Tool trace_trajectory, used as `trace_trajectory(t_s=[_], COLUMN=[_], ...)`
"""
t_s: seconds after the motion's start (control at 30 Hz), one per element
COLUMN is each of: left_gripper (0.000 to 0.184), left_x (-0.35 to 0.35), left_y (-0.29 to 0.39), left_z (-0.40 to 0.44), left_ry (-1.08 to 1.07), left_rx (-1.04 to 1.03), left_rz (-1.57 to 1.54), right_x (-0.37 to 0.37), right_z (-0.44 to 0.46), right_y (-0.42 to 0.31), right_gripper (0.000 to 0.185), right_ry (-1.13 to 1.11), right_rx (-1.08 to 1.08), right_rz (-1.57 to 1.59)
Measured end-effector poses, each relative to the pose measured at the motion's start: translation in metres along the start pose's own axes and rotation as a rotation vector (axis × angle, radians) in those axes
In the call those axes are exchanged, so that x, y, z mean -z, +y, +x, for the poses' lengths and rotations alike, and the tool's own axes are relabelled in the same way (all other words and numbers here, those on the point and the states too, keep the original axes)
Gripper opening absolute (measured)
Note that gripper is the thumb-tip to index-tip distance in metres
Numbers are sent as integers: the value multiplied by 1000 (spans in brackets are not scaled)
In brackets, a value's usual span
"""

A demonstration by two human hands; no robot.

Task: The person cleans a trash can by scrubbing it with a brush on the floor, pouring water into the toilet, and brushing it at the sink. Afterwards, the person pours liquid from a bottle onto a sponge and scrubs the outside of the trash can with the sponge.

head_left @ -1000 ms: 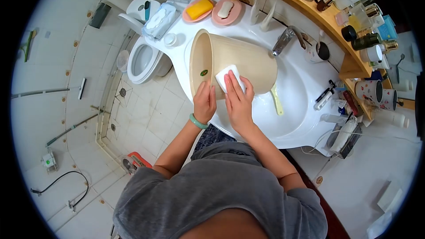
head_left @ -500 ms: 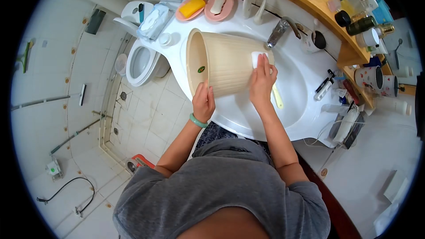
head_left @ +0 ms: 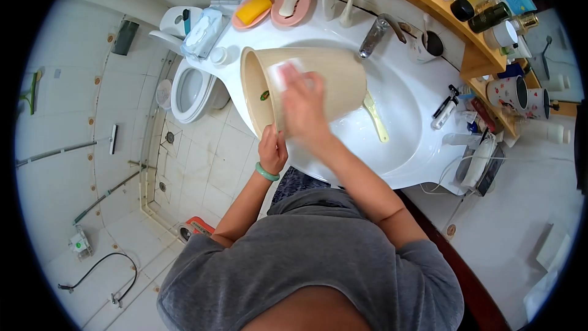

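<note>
A beige bucket (head_left: 334, 79) lies on its side over the white sink (head_left: 401, 141), its open mouth facing left. My left hand (head_left: 273, 150), with a green bangle on the wrist, grips the bucket's rim at the lower edge. Blurred by motion, my right hand (head_left: 303, 104) presses a white sponge (head_left: 286, 72) to the bucket's side near the rim. A pale green brush handle (head_left: 375, 117) rests in the basin beside the bucket's base.
Behind the basin stands a metal faucet (head_left: 375, 37). Two pink soap dishes (head_left: 293, 21) and a wipes pack (head_left: 204, 34) sit on the counter. A wooden shelf (head_left: 453, 27) with bottles curves along the upper right. A toilet (head_left: 193, 92) stands at the left.
My right hand and the sponge went right toward the bucket's base, then back left near the rim. The bucket has shifted slightly left in view, with my left hand still on its rim.
</note>
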State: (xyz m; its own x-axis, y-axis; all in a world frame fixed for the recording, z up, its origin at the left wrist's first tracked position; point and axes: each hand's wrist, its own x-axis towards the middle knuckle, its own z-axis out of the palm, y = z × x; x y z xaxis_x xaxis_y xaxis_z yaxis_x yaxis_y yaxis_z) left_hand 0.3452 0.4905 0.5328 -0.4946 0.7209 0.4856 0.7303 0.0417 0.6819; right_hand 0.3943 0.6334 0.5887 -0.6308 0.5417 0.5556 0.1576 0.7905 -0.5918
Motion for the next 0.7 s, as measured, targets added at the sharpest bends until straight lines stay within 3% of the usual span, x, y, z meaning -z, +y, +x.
trace_trajectory(t_s=[0.13, 0.2, 0.23, 0.4, 0.47, 0.53, 0.63, 0.7], left_gripper=[26, 26, 27, 41, 41, 41, 35, 30], left_x=[10, 9, 9, 10, 11, 12, 13, 12], left_y=[-5, -4, -5, -6, -6, -8, -6, -8], left_z=[-5, -9, -12, -11, -12, -13, -17, -19], left_ry=[2, 16, 6, -21, -18, -25, -34, -33], left_rx=[-12, -8, -10, -49, -53, -75, -74, -52], left_rz=[62, 47, 47, 43, 40, 47, 23, -9], right_x=[-1, 15, 9, -2, 7, 10, 16, 7], right_z=[-16, -24, -25, 4, -2, -20, -15, -13], right_y=[41, 71, 65, -31, 19, 68, 58, 16], right_gripper=[42, 43, 43, 45, 44, 45, 41, 39], right_ry=[22, -5, -9, -44, -50, -84, -110, -21], right_rx=[21, -348, -351, -137, -49, -211, -295, -68], right_rz=[-48, -342, -339, 26, 32, -322, -245, 19])
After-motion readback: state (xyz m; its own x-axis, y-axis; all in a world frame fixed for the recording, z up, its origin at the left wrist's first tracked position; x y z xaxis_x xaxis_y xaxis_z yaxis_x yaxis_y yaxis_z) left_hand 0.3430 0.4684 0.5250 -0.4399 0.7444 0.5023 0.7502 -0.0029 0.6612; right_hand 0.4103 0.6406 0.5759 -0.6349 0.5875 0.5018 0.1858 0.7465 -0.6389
